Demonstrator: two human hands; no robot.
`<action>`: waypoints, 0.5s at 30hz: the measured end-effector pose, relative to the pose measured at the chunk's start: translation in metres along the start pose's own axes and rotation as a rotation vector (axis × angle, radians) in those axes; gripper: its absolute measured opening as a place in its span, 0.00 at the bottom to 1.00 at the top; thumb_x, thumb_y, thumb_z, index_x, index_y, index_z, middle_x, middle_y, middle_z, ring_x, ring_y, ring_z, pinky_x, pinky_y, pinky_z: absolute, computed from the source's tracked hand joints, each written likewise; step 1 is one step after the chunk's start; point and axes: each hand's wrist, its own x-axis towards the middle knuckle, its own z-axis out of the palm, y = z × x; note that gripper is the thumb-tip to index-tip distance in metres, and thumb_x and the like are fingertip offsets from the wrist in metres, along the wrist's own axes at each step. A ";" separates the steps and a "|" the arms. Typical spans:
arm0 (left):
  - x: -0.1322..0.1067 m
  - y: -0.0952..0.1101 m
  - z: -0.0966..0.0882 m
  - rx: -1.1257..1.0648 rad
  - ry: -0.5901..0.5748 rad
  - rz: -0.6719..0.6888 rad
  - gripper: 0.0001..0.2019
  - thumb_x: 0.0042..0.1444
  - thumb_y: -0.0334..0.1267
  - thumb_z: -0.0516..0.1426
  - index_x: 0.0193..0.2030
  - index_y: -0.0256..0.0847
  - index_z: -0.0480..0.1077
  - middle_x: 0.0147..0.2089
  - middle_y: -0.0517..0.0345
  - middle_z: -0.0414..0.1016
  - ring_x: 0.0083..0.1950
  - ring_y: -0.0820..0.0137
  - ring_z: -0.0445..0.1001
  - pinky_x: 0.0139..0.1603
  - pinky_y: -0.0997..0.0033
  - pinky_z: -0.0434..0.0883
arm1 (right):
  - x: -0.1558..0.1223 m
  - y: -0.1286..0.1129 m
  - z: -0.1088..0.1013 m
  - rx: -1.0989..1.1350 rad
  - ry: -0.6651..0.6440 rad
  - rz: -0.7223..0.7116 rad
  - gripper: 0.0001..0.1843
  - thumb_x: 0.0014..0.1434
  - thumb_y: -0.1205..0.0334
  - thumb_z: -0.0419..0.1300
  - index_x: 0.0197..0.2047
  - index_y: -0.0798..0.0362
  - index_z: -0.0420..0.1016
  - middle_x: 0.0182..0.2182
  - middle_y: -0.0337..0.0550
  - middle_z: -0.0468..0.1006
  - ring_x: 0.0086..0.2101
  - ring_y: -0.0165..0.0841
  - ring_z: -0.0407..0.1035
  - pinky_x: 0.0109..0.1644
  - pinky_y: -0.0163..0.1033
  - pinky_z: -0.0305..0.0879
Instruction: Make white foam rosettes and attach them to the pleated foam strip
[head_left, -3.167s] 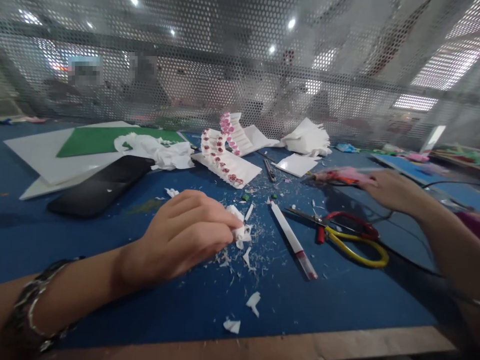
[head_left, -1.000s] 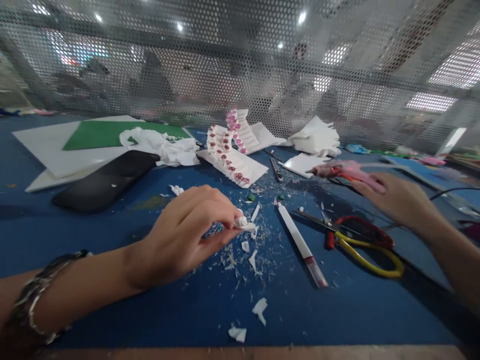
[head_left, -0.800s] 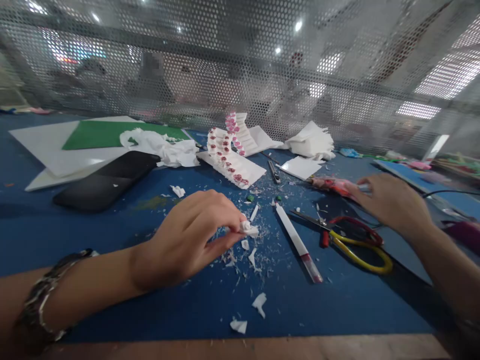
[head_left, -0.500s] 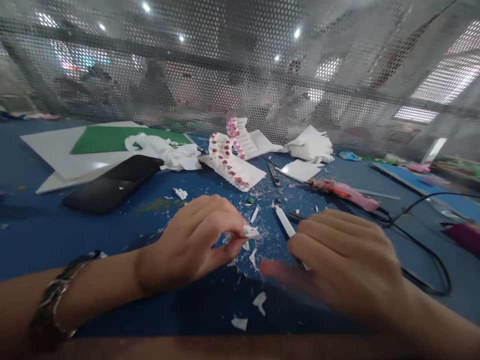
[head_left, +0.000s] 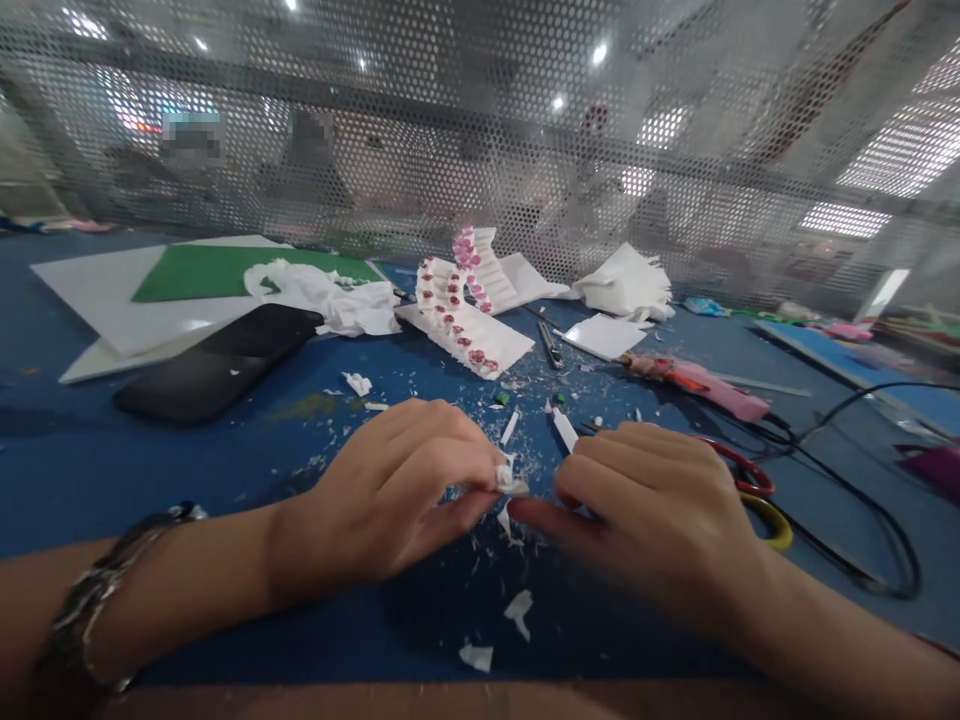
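Observation:
My left hand [head_left: 405, 490] pinches a small white wad of what looks like tissue [head_left: 508, 478] between thumb and fingertips. My right hand [head_left: 660, 500] is close on the other side, its thumb stretched toward the wad and apart from the curled forefinger. Whether the thumb touches the wad I cannot tell. A white stick [head_left: 564, 430] with a pointed tip runs partly out of sight behind my right hand. Scissors with red and yellow handles [head_left: 765, 520] lie beside that hand, mostly hidden by it. White scraps [head_left: 519, 612] lie below the hands.
Ahead stands a folded white strip with dark red and pink pieces [head_left: 469, 345]. A pink hot tool [head_left: 705, 388] with a black cable [head_left: 877, 500] lies at the right. On the left are a black phone [head_left: 217, 370], green sheet [head_left: 195, 275] and crumpled tissue [head_left: 352, 305]. Perforated metal [head_left: 480, 130] closes off the back.
My right hand has moved slightly left, its thumb nearer the white wad, uncovering the scissor handles. My left hand keeps its pinch and has shifted slightly right.

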 end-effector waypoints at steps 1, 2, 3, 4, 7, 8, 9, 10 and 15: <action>0.000 0.001 0.000 -0.007 0.006 0.001 0.05 0.51 0.27 0.52 0.31 0.39 0.58 0.33 0.57 0.70 0.34 0.73 0.68 0.33 0.70 0.67 | 0.000 0.000 0.000 0.000 -0.002 0.002 0.20 0.54 0.55 0.51 0.15 0.54 0.60 0.12 0.33 0.59 0.16 0.25 0.49 0.22 0.33 0.43; 0.001 0.001 0.000 -0.016 0.011 0.002 0.05 0.51 0.27 0.52 0.32 0.39 0.58 0.33 0.57 0.70 0.34 0.73 0.68 0.33 0.70 0.67 | 0.000 0.000 0.001 -0.001 -0.003 0.004 0.20 0.54 0.54 0.51 0.15 0.54 0.60 0.12 0.34 0.59 0.16 0.25 0.49 0.22 0.33 0.43; 0.001 0.001 0.000 -0.030 0.017 0.002 0.05 0.51 0.26 0.52 0.32 0.39 0.58 0.33 0.56 0.70 0.35 0.73 0.68 0.34 0.70 0.67 | 0.000 0.000 0.001 -0.001 -0.003 0.005 0.20 0.54 0.54 0.52 0.15 0.53 0.60 0.12 0.34 0.59 0.16 0.25 0.49 0.22 0.33 0.43; 0.001 0.002 0.000 -0.046 0.022 0.000 0.06 0.51 0.26 0.52 0.33 0.39 0.58 0.33 0.56 0.70 0.36 0.73 0.68 0.35 0.70 0.68 | -0.001 0.001 0.001 -0.002 0.000 0.007 0.20 0.54 0.54 0.52 0.15 0.53 0.60 0.12 0.34 0.59 0.16 0.25 0.49 0.22 0.33 0.43; 0.001 0.002 0.001 -0.109 0.017 -0.019 0.08 0.50 0.25 0.52 0.34 0.38 0.58 0.33 0.56 0.69 0.37 0.73 0.68 0.36 0.71 0.68 | 0.000 0.000 0.000 -0.005 0.014 0.011 0.19 0.54 0.55 0.52 0.15 0.54 0.60 0.12 0.33 0.59 0.16 0.25 0.49 0.22 0.33 0.44; 0.001 0.002 0.001 -0.134 0.015 -0.024 0.08 0.50 0.24 0.52 0.35 0.38 0.58 0.33 0.56 0.69 0.37 0.73 0.68 0.36 0.71 0.68 | 0.000 0.000 -0.001 -0.006 0.013 0.011 0.19 0.54 0.56 0.52 0.15 0.54 0.60 0.12 0.33 0.59 0.16 0.25 0.49 0.22 0.33 0.44; 0.001 0.002 0.001 -0.160 0.012 -0.028 0.08 0.50 0.24 0.52 0.35 0.38 0.58 0.33 0.56 0.68 0.37 0.73 0.68 0.36 0.72 0.68 | 0.000 0.000 -0.001 -0.008 0.012 0.009 0.19 0.54 0.55 0.52 0.15 0.54 0.60 0.12 0.33 0.59 0.16 0.25 0.49 0.22 0.33 0.44; 0.002 0.002 0.001 -0.186 0.009 -0.035 0.08 0.50 0.24 0.52 0.35 0.38 0.57 0.33 0.56 0.68 0.37 0.74 0.68 0.36 0.72 0.69 | 0.000 0.001 -0.001 -0.007 0.011 0.004 0.19 0.54 0.55 0.52 0.15 0.54 0.60 0.12 0.33 0.60 0.16 0.25 0.49 0.22 0.33 0.44; 0.003 0.002 0.002 -0.273 -0.013 -0.104 0.08 0.51 0.25 0.51 0.35 0.40 0.57 0.32 0.58 0.68 0.35 0.74 0.69 0.34 0.73 0.69 | 0.001 0.002 -0.004 0.007 -0.008 -0.009 0.20 0.55 0.56 0.51 0.15 0.54 0.61 0.12 0.33 0.60 0.16 0.24 0.51 0.22 0.33 0.45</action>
